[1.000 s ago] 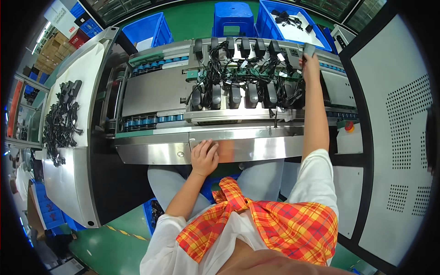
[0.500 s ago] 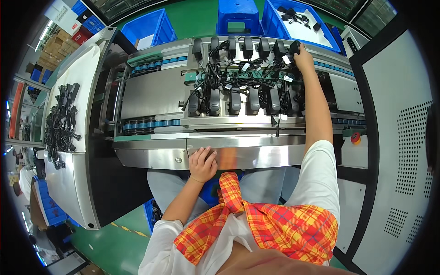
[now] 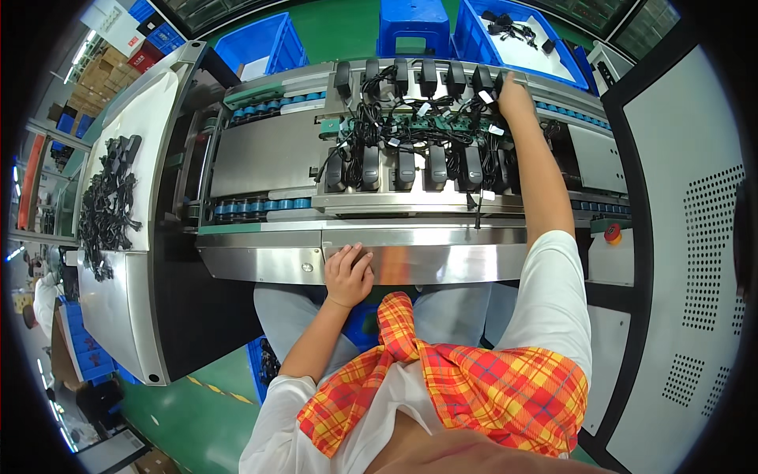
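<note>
Black power adapters stand in two rows on a metal fixture plate (image 3: pixel 387 200), and their bundled cords (image 3: pixel 367 122) tangle along the green strip between the rows. At the far right end of the back row, my right hand (image 3: pixel 515 99) has its fingers closed on a power adapter (image 3: pixel 499 83), partly hidden by the hand. Next to it stands another back-row adapter (image 3: pixel 482 80). My left hand (image 3: pixel 348 276) lies with fingers stretched out on the steel front panel (image 3: pixel 442 261) and holds nothing. A front-row adapter (image 3: pixel 436 167) sits nearer me.
On the left, a white-topped table (image 3: pixel 154 103) carries a heap of adapters with cords (image 3: pixel 110 205). Blue bins (image 3: pixel 288 47) and a blue stool (image 3: pixel 412 24) stand behind the conveyor. A red emergency button (image 3: pixel 613 234) and a perforated panel (image 3: pixel 679 237) are at right.
My right hand has shifted slightly left and nearer, with the adapter at the back row's end. My left hand stays on the front panel. The view has tilted slightly.
</note>
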Demonstrator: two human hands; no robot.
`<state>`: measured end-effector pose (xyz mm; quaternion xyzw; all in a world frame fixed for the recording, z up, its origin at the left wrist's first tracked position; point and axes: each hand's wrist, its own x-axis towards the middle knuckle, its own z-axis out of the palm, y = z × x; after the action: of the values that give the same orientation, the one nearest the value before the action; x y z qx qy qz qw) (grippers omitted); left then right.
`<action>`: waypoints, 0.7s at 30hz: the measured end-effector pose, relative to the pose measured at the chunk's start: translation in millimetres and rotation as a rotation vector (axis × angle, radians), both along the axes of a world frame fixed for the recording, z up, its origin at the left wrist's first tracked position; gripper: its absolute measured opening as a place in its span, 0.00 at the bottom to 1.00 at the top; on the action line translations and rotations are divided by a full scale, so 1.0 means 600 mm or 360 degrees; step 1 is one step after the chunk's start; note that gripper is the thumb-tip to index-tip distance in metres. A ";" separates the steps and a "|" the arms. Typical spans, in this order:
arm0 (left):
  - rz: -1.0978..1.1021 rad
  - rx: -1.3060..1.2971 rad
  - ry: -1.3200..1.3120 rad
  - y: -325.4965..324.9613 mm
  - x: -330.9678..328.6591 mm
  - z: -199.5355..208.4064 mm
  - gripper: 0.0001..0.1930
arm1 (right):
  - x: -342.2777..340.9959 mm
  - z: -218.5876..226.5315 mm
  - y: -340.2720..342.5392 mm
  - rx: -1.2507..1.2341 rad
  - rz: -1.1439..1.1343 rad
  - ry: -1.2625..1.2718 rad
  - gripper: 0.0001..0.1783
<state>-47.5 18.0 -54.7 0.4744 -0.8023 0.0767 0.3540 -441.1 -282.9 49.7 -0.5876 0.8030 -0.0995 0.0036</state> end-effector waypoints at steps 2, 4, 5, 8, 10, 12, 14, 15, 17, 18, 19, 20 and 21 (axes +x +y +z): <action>0.0003 0.0009 0.0013 0.001 -0.001 -0.001 0.14 | -0.005 -0.007 0.000 0.0009 0.0005 0.0006 0.32; 0.0001 -0.0013 0.0004 -0.003 -0.003 -0.002 0.14 | -0.024 -0.011 -0.003 0.0039 0.0000 0.0016 0.34; -0.0001 -0.0020 -0.0004 -0.003 -0.002 -0.001 0.14 | -0.028 -0.007 -0.003 0.0041 0.0002 0.0017 0.34; -0.0022 -0.0031 -0.0007 -0.002 -0.002 -0.001 0.14 | -0.048 0.009 0.000 0.0229 0.0166 -0.0009 0.33; -0.0050 -0.0044 -0.0013 -0.002 -0.001 -0.001 0.15 | -0.057 0.012 0.028 0.0097 0.0209 -0.0141 0.31; -0.0028 -0.0045 -0.0018 0.001 0.000 -0.002 0.15 | -0.049 0.023 0.078 -0.0165 0.0331 -0.0401 0.27; -0.0023 -0.0047 -0.0023 0.002 0.002 -0.003 0.15 | -0.029 0.065 0.159 -0.0256 0.0265 -0.0571 0.24; -0.0025 -0.0050 -0.0028 0.001 0.002 -0.003 0.15 | -0.015 0.097 0.209 -0.0344 0.0195 -0.0733 0.21; -0.0021 -0.0051 -0.0041 0.003 0.002 -0.001 0.14 | 0.015 0.136 0.287 -0.0022 0.0094 -0.0549 0.18; -0.0032 -0.0049 -0.0042 0.003 0.002 -0.001 0.14 | 0.031 0.132 0.320 -0.0022 0.0083 -0.0550 0.18; -0.0036 -0.0050 -0.0043 0.003 -0.001 0.001 0.14 | 0.042 0.126 0.355 0.0115 0.0122 -0.0317 0.17; -0.0034 -0.0051 -0.0045 0.001 -0.002 0.001 0.14 | 0.047 0.119 0.373 0.0255 0.0165 -0.0087 0.15; -0.0029 -0.0052 -0.0049 0.000 -0.001 0.002 0.14 | 0.044 0.106 0.377 0.0256 0.0152 -0.0092 0.15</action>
<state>-48.2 18.0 -53.4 0.4600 -0.8107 0.0938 0.3498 -414.7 -56.5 113.0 -0.6198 0.7791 -0.0512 0.0788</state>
